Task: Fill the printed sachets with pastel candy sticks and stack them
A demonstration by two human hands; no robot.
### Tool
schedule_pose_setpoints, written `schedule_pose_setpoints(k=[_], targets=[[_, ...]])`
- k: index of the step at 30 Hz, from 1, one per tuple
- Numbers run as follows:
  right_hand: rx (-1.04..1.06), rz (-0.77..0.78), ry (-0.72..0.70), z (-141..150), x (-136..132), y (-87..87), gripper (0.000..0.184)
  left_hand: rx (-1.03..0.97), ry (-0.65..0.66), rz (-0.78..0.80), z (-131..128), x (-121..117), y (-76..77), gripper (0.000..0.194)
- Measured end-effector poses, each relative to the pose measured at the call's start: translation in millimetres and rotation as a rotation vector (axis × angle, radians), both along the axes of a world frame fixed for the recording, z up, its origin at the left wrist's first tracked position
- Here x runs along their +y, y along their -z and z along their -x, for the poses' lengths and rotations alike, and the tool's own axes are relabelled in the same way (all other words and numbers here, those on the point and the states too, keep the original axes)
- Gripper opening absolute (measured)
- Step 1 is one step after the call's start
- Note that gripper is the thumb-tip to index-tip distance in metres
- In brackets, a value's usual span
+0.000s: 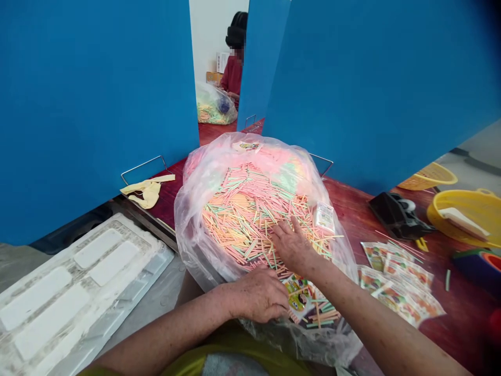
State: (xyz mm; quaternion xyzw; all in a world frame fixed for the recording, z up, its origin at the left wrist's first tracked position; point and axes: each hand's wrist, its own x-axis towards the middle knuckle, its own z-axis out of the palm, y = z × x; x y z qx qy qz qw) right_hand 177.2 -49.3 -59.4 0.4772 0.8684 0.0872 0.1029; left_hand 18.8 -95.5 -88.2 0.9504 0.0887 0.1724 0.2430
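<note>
Reaching into a large clear plastic bag, two bare hands work at the near edge of a single heap of thin pastel pink, orange and green sticks. The step in hand is this handling of the loose sticks inside the bag. The bag sits on a red-brown wooden desk, in front of two tall blue partition panels. The right grip lies on the sticks, its fingers splayed well apart. The left grip is curled, fingers together, just beside one printed paper card; whether it clamps anything cannot be told. One small clear packet lies on the heap. At least five more printed cards lie on the desk, with one black machine and one round yellow basin beyond them. One crumpled pale yellow cloth lies left of the bag. Through the gap, a co-worker in a red top sits behind a second bag of sticks.
</note>
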Motion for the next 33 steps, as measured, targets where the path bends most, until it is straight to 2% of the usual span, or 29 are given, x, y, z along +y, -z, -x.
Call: schedule_pose_setpoints(k=[2, 3, 7, 10, 12, 15, 17, 21, 22, 24, 27, 30, 32, 33], targets=[[0.063, -0.002, 0.055, -6.4, -2.0, 0.0, 0.026, -0.056, -0.041, 0.055, 2.0, 6.2, -4.0, 0.020], [0.100, 0.004, 0.086, -10.2, -1.6, -1.7, 0.025, -0.086, -0.112, 0.084, 4.0, 10.5, -6.5, 0.022], [0.297, 0.051, 0.134, -23.4, 7.1, -12.7, 0.020, -0.157, -0.564, 0.155, 16.1, 33.0, -15.6, 0.023], [0.534, 0.111, 0.213, -21.2, 12.8, -18.1, 0.014, -0.266, -0.733, 0.297, 19.2, 47.8, -20.7, 0.018], [0.631, 0.175, 0.244, -11.2, 13.7, -19.0, 0.011, -0.390, -0.750, 0.536, 14.7, 55.2, -22.5, 0.023], [0.675, 0.289, 0.173, 9.9, 12.8, -16.6, 0.015, -0.584, -0.683, 0.942, 3.3, 63.8, -20.4, 0.027], [0.649, 0.332, 0.129, 21.0, 12.9, -14.0, 0.020, -0.673, -0.723, 1.043, -1.2, 68.4, -16.1, 0.025], [0.516, 0.380, 0.109, 21.8, 16.4, -14.7, 0.021, -0.872, -0.967, 1.054, 6.7, 73.8, -11.4, 0.025], [0.513, 0.369, 0.095, 17.7, 17.5, -16.9, 0.022, -0.941, -0.971, 1.093, 11.3, 74.2, -12.6, 0.023], [0.525, 0.295, 0.085, 7.0, 18.8, -22.5, 0.028, -1.045, -0.895, 1.234, 21.1, 74.2, -17.4, 0.018], [0.380, 0.167, 0.193, -5.9, 16.3, -28.7, 0.029, -1.094, -0.780, 1.588, 31.9, 73.8, -25.3, 0.012], [0.179, 0.139, 0.233, -5.5, 11.2, -27.4, 0.043, -1.094, -0.833, 1.864, 33.6, 73.4, -29.9, 0.008], [0.145, 0.155, 0.158, 0.8, 10.3, -24.2, 0.057, -1.083, -0.904, 1.918, 31.2, 71.4, -32.9, 0.007], [0.135, 0.172, 0.122, 4.5, 10.9, -22.3, 0.058, -1.076, -0.932, 1.918, 29.9, 69.6, -34.6, 0.006]])
